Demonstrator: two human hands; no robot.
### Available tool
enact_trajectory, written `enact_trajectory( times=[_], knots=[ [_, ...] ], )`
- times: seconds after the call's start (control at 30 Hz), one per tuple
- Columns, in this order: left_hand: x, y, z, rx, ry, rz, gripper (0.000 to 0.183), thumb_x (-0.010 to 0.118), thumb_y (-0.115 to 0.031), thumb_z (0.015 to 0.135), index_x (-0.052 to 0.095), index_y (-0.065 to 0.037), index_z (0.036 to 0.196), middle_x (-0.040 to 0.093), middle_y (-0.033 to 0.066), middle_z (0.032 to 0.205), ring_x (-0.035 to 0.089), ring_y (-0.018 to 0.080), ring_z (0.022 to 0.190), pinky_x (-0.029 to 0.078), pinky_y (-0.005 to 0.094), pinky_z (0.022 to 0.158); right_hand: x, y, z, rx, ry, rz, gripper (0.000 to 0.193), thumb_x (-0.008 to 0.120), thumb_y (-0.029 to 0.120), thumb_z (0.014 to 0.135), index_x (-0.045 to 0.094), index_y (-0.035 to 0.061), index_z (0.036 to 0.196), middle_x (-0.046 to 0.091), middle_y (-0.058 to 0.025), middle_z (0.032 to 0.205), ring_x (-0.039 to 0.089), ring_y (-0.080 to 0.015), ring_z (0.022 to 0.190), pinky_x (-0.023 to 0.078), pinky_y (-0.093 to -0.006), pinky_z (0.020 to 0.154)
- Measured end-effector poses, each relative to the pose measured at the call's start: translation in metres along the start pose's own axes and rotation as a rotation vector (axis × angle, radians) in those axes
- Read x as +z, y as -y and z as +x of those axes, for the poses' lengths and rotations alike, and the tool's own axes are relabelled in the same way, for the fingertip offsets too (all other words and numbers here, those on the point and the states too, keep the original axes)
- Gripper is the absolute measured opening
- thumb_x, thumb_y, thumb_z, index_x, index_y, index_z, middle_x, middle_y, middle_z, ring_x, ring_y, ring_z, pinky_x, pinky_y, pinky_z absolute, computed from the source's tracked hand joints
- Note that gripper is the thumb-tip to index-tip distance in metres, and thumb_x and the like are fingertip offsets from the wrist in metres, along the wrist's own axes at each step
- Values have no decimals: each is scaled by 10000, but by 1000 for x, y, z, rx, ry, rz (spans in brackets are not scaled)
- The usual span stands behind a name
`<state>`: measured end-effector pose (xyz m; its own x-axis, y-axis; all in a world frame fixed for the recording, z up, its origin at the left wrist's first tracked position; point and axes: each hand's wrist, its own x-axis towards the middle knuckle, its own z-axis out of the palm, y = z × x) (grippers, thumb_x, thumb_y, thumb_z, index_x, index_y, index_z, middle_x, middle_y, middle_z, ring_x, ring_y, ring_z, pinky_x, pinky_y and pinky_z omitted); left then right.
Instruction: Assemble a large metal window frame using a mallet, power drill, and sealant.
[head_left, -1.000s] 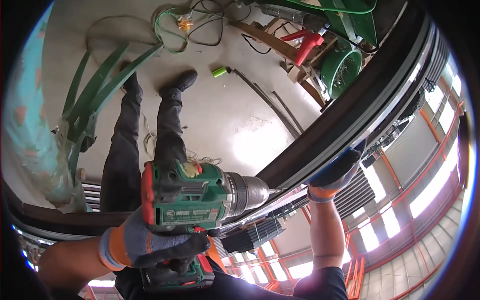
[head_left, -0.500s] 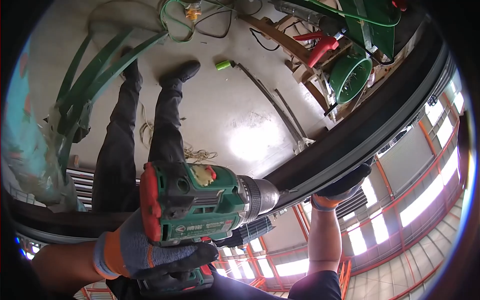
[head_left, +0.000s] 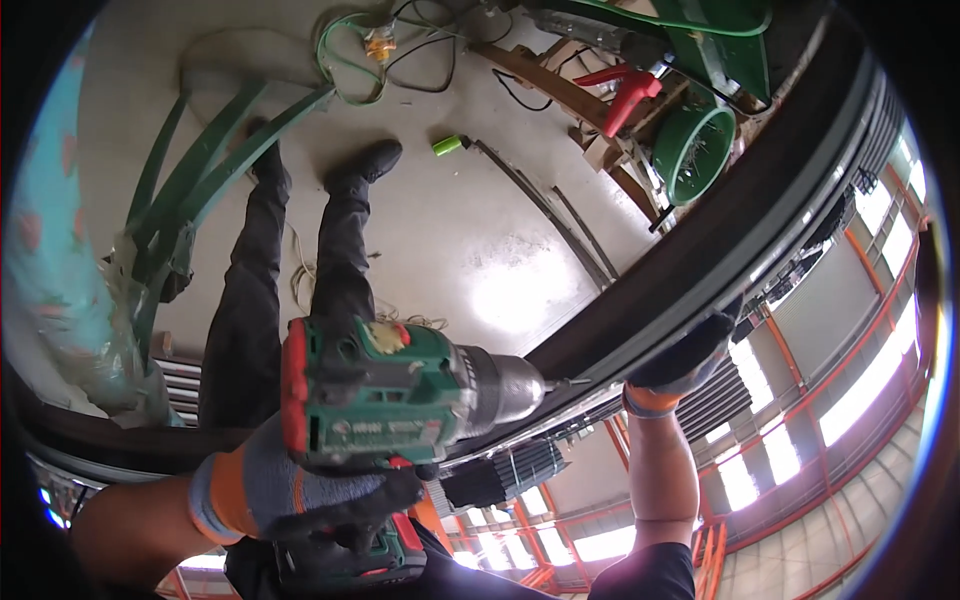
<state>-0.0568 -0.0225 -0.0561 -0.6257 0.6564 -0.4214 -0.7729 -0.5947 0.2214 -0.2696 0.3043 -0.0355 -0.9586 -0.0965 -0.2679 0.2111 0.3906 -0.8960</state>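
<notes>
A green and red cordless drill (head_left: 385,395) lies level across the middle, its silver chuck and thin bit pointing right. My left hand (head_left: 310,500), in a grey, black and orange glove, is wrapped round its handle. The bit's tip appears beside a long dark profile (head_left: 690,290) that curves across the view; I cannot tell whether they touch. My right hand (head_left: 685,360), gloved alike, grips the profile's lower edge to the right of the bit. Its fingertips are partly hidden.
Green metal legs (head_left: 215,150) and plastic-wrapped material (head_left: 75,250) stand at left. A green bucket (head_left: 695,155) of small metal pieces sits upper right by a red-handled tool (head_left: 630,95). Cables (head_left: 355,60), thin strips (head_left: 540,210) and a lime-green object (head_left: 447,146) lie on the floor.
The drill has shifted slightly left in view, its bit still near the profile. The view has tilted a little. Both hands keep their holds.
</notes>
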Motion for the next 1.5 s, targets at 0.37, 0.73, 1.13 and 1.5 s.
enact_trajectory(
  times=[0.37,0.73,1.13,1.5],
  knots=[
    [22,-40,15,-268,-228,-270,336,594,-182,913,542,81,1115,564,86,612,556,186,475,435,299,423,44,17,20,-44,-30,-80,392,510,82,991,410,10,1363,585,-75,1151,545,-124,1008,467,-262,872],
    [23,-32,13,-290,-228,-436,299,637,-230,927,562,16,1078,538,67,636,540,179,491,433,291,461,38,26,19,-2,-5,-259,582,644,179,939,315,-9,1380,627,-182,1178,626,-225,1056,494,-348,919],
    [27,-34,13,-277,-236,-397,296,633,-257,931,548,-25,1095,525,55,630,537,190,496,429,292,461,36,32,18,74,2,-294,551,622,161,947,340,-30,1381,612,-122,1165,579,-143,1013,496,-296,887],
    [24,-30,14,-269,-219,-427,306,648,-244,910,541,-27,1097,533,63,646,553,197,526,442,309,467,34,26,18,35,-15,-390,507,644,155,941,371,-24,1328,633,-133,1141,609,-149,998,507,-298,873]
  ],
)
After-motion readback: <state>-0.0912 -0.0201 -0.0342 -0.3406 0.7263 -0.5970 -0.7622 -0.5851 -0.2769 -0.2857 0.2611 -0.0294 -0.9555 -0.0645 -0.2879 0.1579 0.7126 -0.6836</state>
